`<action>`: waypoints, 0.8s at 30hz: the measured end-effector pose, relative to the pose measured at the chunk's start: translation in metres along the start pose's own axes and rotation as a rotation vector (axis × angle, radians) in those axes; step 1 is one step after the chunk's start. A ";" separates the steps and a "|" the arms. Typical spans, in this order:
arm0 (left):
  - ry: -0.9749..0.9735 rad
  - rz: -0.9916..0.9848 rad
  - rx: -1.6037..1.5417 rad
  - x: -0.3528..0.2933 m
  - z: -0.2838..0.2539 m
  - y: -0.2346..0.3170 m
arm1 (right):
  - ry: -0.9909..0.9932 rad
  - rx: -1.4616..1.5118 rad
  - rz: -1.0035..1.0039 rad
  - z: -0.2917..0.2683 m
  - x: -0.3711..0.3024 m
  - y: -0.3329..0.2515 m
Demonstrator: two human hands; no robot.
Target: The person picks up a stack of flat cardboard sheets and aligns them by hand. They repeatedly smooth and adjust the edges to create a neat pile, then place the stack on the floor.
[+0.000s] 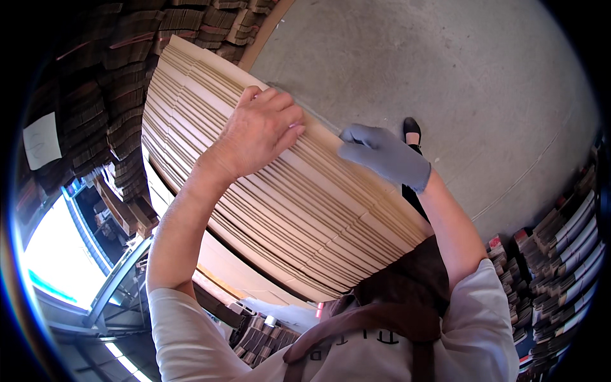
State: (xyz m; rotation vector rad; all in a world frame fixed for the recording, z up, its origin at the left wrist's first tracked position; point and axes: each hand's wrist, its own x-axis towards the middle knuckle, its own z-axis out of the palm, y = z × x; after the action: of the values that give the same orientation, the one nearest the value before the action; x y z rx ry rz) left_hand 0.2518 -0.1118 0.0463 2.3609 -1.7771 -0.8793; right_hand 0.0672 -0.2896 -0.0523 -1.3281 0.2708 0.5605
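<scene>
A long row of flat cardboard sheets (305, 210), packed face to face with their edges up, stretches across the middle in front of my body. Bare, my left hand (264, 127) lies over the upper edges near the far side, its fingers curled and closed on the cardboard. My right hand (385, 156), in a grey glove, is at the far right side of the row, with its fingers bent around the rim of the outermost sheets. The tips of the gloved fingers are partly hidden.
Bundled cardboard stacks (121, 83) fill the far left, one bearing a white paper (42, 141). More stacks (547, 274) line the right. A wooden pallet (118, 207) shows at the left. Grey concrete floor (433, 63) lies beyond the row, where a black shoe (412, 129) shows.
</scene>
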 end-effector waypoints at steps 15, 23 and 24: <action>0.097 0.054 -0.018 -0.001 0.008 0.000 | -0.003 -0.363 -0.203 0.000 0.034 -0.005; 0.272 0.044 -0.058 -0.010 0.030 -0.009 | 0.025 -0.320 -0.087 0.010 0.028 -0.014; 0.301 0.040 -0.067 -0.012 0.033 -0.011 | 0.046 -0.321 -0.109 0.011 0.029 -0.013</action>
State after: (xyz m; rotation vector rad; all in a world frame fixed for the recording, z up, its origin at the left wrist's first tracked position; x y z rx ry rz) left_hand 0.2436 -0.0882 0.0193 2.2645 -1.6423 -0.5348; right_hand 0.0968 -0.2741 -0.0529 -1.6574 0.1486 0.4951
